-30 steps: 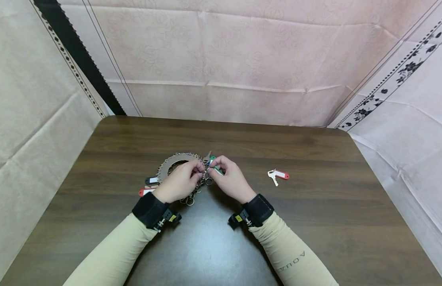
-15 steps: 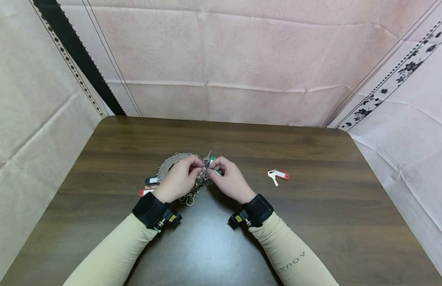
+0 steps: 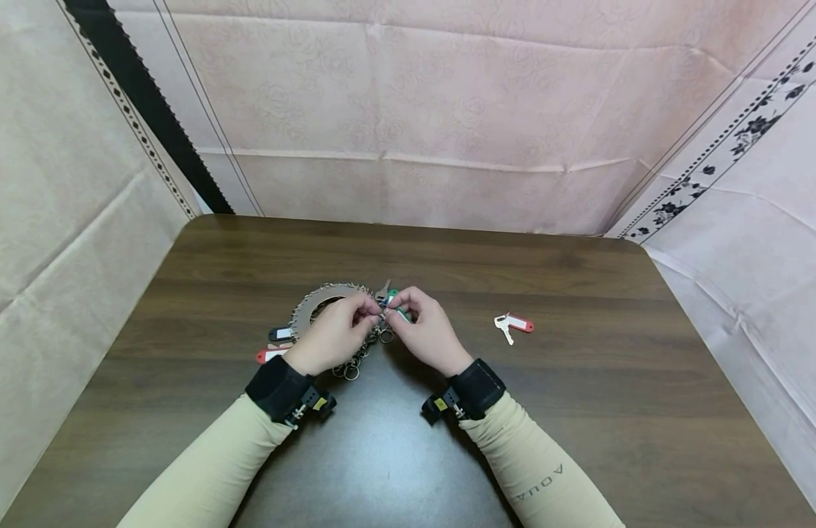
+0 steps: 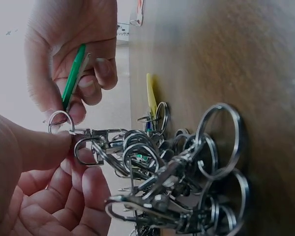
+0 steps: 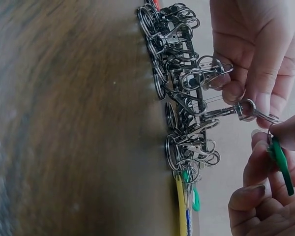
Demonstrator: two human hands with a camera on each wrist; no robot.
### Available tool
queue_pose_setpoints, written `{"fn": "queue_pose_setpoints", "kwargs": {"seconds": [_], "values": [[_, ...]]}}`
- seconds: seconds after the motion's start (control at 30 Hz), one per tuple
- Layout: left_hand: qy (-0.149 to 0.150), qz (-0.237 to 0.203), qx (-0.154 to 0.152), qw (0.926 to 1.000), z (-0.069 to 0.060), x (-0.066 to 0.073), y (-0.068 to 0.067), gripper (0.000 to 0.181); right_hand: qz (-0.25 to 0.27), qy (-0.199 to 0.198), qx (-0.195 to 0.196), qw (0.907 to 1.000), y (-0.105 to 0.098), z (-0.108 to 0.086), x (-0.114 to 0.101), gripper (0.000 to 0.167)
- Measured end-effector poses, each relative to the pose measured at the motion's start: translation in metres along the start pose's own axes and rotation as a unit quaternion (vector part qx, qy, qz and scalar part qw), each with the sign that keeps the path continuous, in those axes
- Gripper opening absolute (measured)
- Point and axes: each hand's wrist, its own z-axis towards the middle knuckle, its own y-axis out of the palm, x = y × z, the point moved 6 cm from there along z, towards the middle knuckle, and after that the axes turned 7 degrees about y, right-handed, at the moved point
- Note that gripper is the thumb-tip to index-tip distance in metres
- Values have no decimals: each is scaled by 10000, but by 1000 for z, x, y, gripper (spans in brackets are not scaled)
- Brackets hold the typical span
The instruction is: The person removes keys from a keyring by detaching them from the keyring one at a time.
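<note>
A flat metal ring (image 3: pixel 306 308) edged with several small clasps and split rings lies on the table. My left hand (image 3: pixel 338 334) reaches over it and pinches the base of one split ring (image 4: pixel 62 111), joined to a swivel clasp (image 4: pixel 101 140). Facing it, my right hand (image 3: pixel 427 334) holds a green key tag (image 5: pixel 281 164) between thumb and fingers, its end against that split ring. A key (image 4: pixel 85 64) hangs along the tag in the left wrist view. Whether the tag's loop is threaded on the ring cannot be told.
A key with a red tag (image 3: pixel 520 323) lies apart to the right on the wooden table (image 3: pixel 579 425). A black tag (image 3: pixel 279 334) and another red tag (image 3: pixel 269 356) stick out left of the metal ring. A yellow tag (image 5: pixel 181 206) hangs from the ring's edge.
My left fingertips have shifted slightly towards the right hand over the last half second. The right hand stays in place with the green tag.
</note>
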Motion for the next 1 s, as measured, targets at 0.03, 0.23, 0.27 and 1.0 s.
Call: {"fn": "queue_pose_setpoints", "kwargs": {"seconds": [0.03,0.23,0.27,1.0], "values": [[-18,15,-47,10000,0,0,1,5,24,3,18,10000,0,0,0,9],[-51,5,-301,9995,0,-1,4,4,166,62,56,9998,-1,0,1,8],[-47,-2,-316,9995,-1,-1,5,4,166,71,48,9998,-1,0,1,8],[-139,-10,220,9997,-1,1,-8,5,-110,74,-47,9999,6,11,33,9]]}}
